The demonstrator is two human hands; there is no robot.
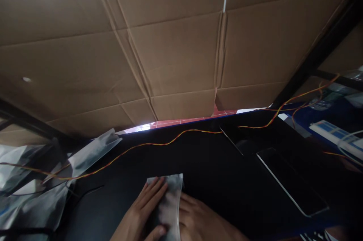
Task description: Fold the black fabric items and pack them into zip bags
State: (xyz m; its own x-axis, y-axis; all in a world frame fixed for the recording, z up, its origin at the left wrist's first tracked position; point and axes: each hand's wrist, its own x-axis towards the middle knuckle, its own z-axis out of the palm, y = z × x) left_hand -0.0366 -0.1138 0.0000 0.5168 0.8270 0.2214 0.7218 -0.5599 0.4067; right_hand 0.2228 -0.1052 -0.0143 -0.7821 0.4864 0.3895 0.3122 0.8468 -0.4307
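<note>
A narrow clear plastic bag [171, 209] lies at the front middle of the black tabletop, between my two hands. My left hand [141, 209] rests on its left side, with the fingers stretched out flat toward the far end and the thumb apart on the near part. From the right, my right hand [198, 218] is closed at the bag's long edge. Its fingertips are partly hidden by the plastic. What the bag holds, if anything, is too blurred to tell.
Several clear plastic bags [95, 152] lie at the left. A red-and-yellow twisted wire [136, 145] crosses the black table [198, 154]. Rightward are a dark phone-like slab [292, 180], another dark panel [235, 139] and a white-and-blue object [334, 137]. Cardboard [176, 52] stands behind.
</note>
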